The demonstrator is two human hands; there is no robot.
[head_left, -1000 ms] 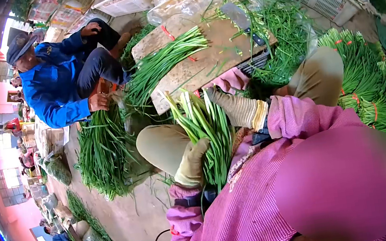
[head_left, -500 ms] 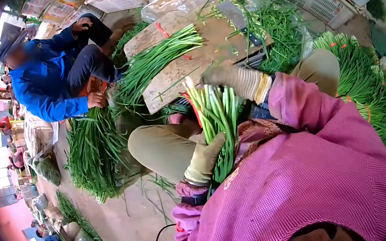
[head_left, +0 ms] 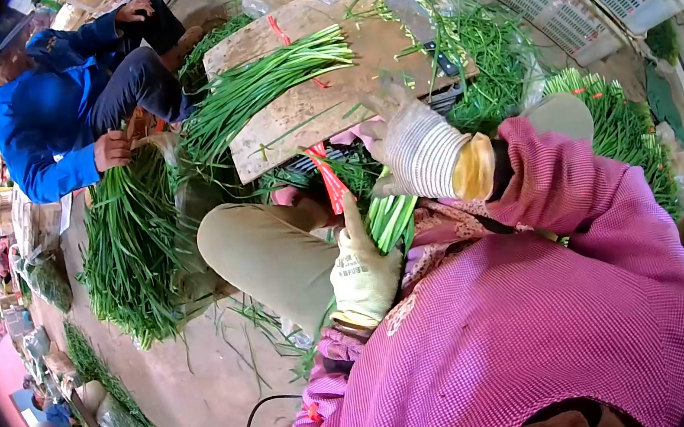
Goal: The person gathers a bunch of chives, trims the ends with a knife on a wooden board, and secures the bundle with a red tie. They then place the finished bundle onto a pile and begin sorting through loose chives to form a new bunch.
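A bunch of garlic chives (head_left: 393, 222) rests against my lap, its cut pale ends pointing up and away from me. My left hand (head_left: 364, 278), in a pale work glove, is closed around its near side, with the index finger stretched up. Red tie strips (head_left: 327, 182) hang at that fingertip; whether they are gripped is hidden. Above the bunch, my right hand (head_left: 420, 146) in a striped glove has its fingers stretched and spread, slightly blurred, the thumb close to the stalk ends. I see nothing held in it.
A wooden board (head_left: 329, 119) carries a chive bundle (head_left: 279, 74) and a cleaver (head_left: 412, 18). Loose trimmings (head_left: 491, 61) lie beside it. Tied bundles (head_left: 610, 132) and white crates (head_left: 563, 12) stand right. A person in blue (head_left: 54, 123) holds chives (head_left: 137, 251) at left.
The bunch has tipped lower and shows its cut ends. My left hand has turned with its index finger extended, the red strips now upright beside it. My right hand's fingers have spread.
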